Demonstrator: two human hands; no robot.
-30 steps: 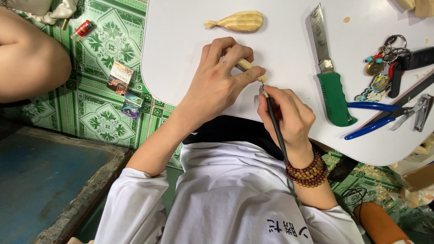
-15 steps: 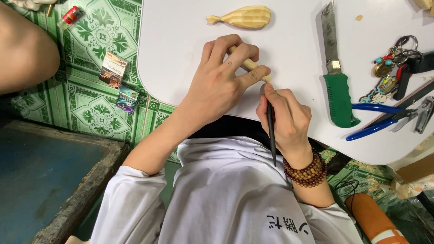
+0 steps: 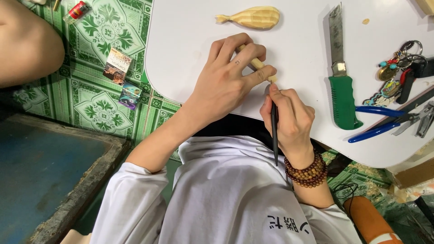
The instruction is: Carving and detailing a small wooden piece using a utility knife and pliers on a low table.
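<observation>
Big white surface (image 3: 298, 72) takes up most of the view, rounded corner down at about 8 o'clock, sitting over a green patterned tile floor (image 3: 95, 108). Next biggest thing is the green-handled saw (image 3: 340, 77) lying off at 3 o'clock from the work, blade running toward 12. Blue-handled pliers (image 3: 384, 122) sit out at 4 o'clock, with a bunch of keys and charms (image 3: 398, 74) just above them. A carved wooden fish (image 3: 251, 17) lies up at 12 o'clock, well apart from the hands, tail end toward 9. Now the actual work: the left hand (image 3: 228, 81) is curled closed around a small pale wooden stick (image 3: 257, 63), pinning it to the surface near the front edge. Its long axis runs from roughly 10 o'clock to 4 o'clock, and the exposed end points to 4, right at the tool. The right hand (image 3: 289, 119) is wrapped shut on a thin dark carving tool (image 3: 274, 131), held like a pencil, tip touching that end, shaft running back to 6. My take: to do this bit well, keep the stick pressed flat so it can't roll, keep the left fingertips behind the tip, and take light shallow strokes instead of digging in.
</observation>
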